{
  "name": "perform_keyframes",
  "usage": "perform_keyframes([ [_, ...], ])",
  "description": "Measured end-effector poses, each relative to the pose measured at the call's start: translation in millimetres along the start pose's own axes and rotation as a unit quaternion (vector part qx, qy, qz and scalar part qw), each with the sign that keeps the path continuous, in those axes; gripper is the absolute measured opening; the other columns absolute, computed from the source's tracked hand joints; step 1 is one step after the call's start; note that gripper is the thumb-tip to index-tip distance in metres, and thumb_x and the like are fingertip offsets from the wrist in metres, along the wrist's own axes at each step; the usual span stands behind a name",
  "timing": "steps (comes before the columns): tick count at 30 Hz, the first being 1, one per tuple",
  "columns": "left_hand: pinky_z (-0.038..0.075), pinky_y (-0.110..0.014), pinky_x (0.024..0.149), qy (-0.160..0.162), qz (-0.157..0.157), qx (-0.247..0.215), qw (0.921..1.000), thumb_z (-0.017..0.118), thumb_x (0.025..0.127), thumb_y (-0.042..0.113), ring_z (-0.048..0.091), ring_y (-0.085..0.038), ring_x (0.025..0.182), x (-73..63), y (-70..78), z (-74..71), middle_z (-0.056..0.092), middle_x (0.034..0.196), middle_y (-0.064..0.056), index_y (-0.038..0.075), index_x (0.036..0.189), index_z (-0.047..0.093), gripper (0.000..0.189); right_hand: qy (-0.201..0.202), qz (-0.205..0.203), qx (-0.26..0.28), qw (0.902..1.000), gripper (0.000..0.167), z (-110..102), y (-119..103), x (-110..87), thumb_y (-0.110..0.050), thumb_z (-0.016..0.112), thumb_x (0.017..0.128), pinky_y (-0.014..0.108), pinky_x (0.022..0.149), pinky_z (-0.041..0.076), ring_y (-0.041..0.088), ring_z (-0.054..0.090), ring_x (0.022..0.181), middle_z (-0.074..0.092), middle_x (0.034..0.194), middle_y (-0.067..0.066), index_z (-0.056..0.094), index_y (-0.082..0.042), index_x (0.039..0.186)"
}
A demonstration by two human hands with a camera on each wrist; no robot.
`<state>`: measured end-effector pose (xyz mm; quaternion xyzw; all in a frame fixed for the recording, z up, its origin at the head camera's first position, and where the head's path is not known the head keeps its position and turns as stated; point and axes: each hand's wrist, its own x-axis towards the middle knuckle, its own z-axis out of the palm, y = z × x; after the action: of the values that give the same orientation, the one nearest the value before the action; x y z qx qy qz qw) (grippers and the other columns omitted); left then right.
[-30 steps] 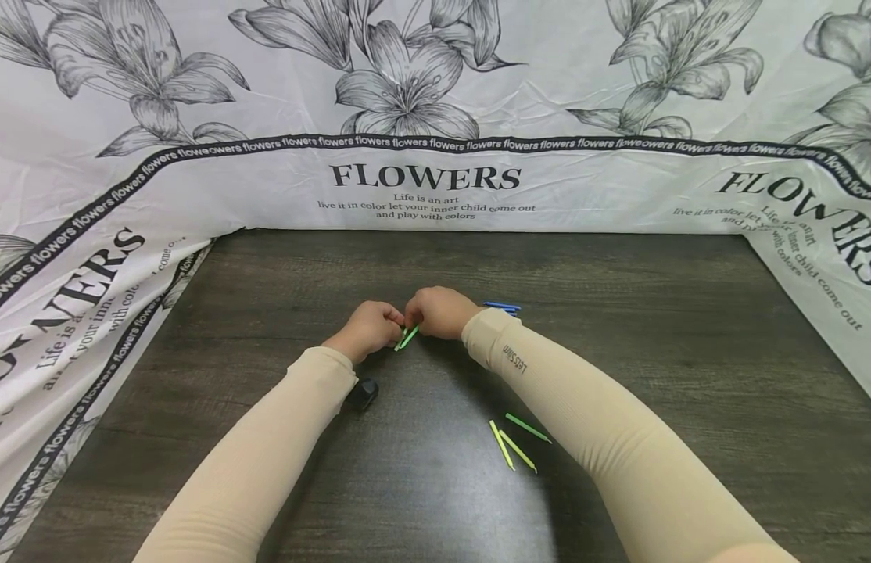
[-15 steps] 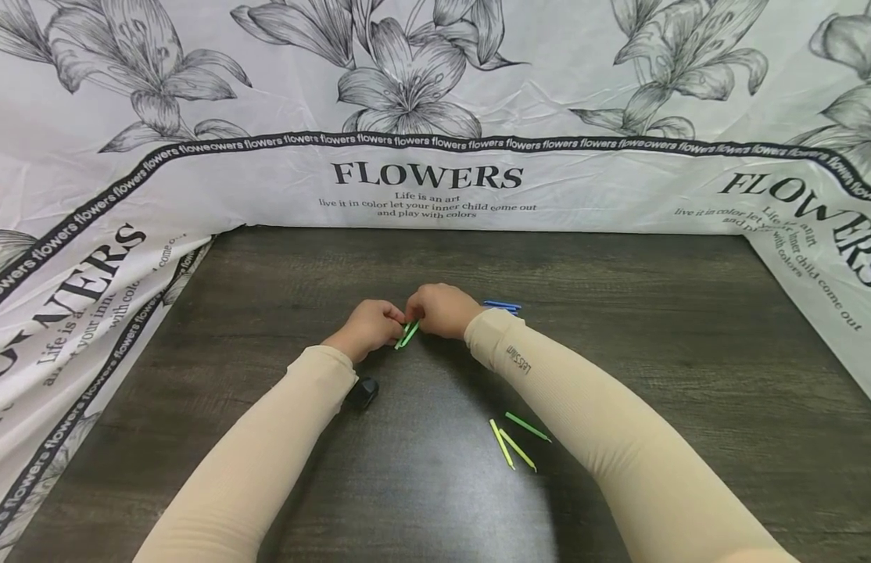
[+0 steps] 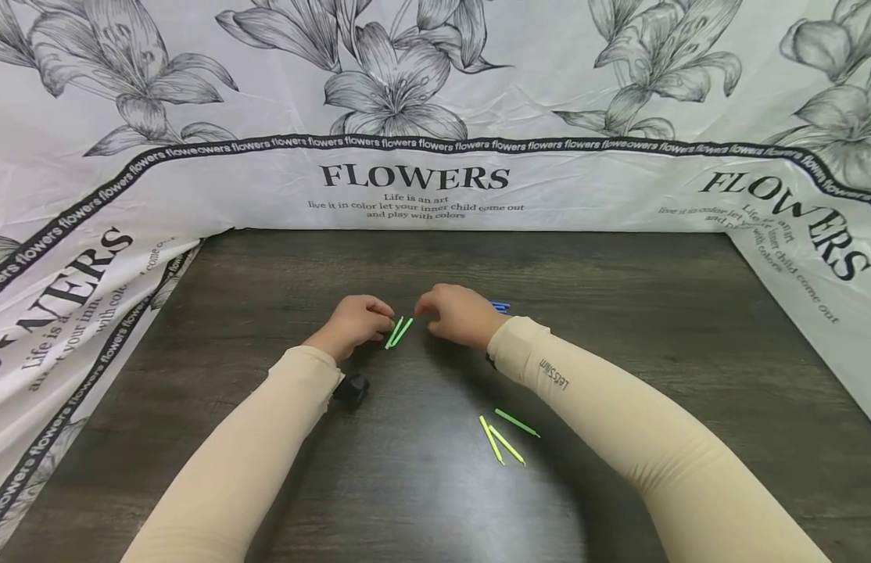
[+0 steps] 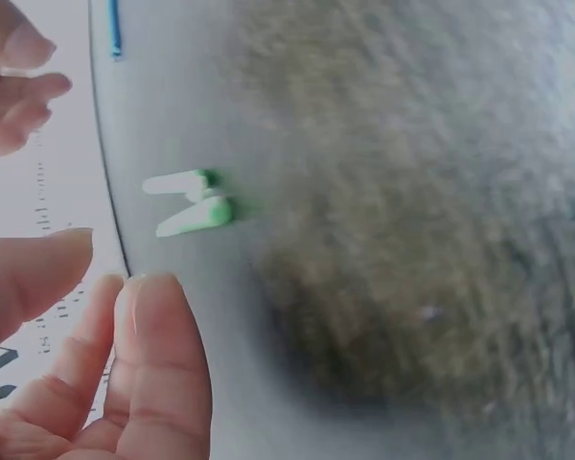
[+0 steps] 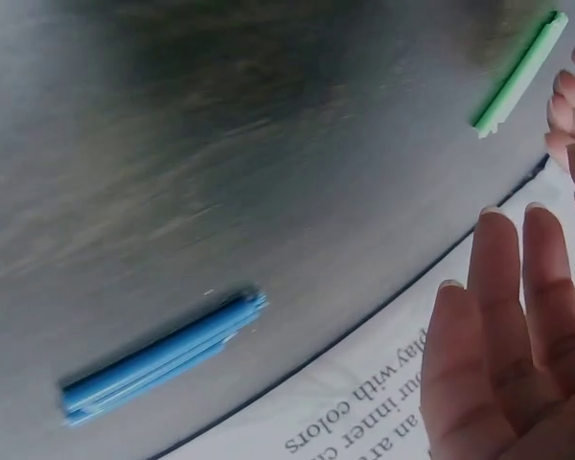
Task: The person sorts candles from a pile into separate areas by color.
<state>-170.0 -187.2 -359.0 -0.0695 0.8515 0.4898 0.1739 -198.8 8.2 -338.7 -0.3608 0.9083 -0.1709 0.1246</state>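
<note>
Two thin green candles lie side by side at a slight angle on the dark table, between the hands. Just left of them is my left hand, its fingers loosely bent around nothing; the left wrist view shows the green candles apart from the fingertips. My right hand hovers to their right with relaxed fingers, holding nothing. Behind it, partly covered in the head view, lies a small bunch of blue candles, seen whole in the right wrist view as parallel blue candles.
Nearer the front, two yellow candles and one more green candle lie loose by the right forearm. A black device sits at the left wrist. White floral cloth borders the table's back and sides.
Both hands have let go of the green candles and drawn apart, the left to the left, the right to the right. The green pair stays on the table.
</note>
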Motion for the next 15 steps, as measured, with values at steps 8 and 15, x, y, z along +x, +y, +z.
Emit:
perform_keyframes([
  [8, 0.05, -0.04, 0.09, 0.017, 0.019, 0.012, 0.9996, 0.057, 0.093, 0.008, 0.062, -0.033, 0.103, -9.0, 2.7, -0.9, 0.057, 0.122, -0.019, -0.002, 0.122, 0.059, 0.031, 0.008, 0.022, 0.027, 0.9994, 0.03, -4, 7, -30.0, -0.007, 0.062, 0.089, 0.038, 0.085, 0.048, 0.021, 0.059, 0.099, 0.063, 0.112, 0.008, 0.066, -0.007, 0.118],
  [15, 0.049, -0.04, 0.081, 0.017, 0.039, 0.02, 0.9989, 0.057, 0.092, 0.008, 0.061, -0.027, 0.092, -24.7, 8.1, 5.2, 0.062, 0.109, -0.015, 0.0, 0.119, 0.061, 0.029, 0.035, 0.031, 0.041, 0.9981, 0.028, -3, 16, -55.4, -0.008, 0.065, 0.088, 0.037, 0.085, 0.049, 0.021, 0.06, 0.099, 0.065, 0.11, 0.006, 0.067, -0.007, 0.116],
])
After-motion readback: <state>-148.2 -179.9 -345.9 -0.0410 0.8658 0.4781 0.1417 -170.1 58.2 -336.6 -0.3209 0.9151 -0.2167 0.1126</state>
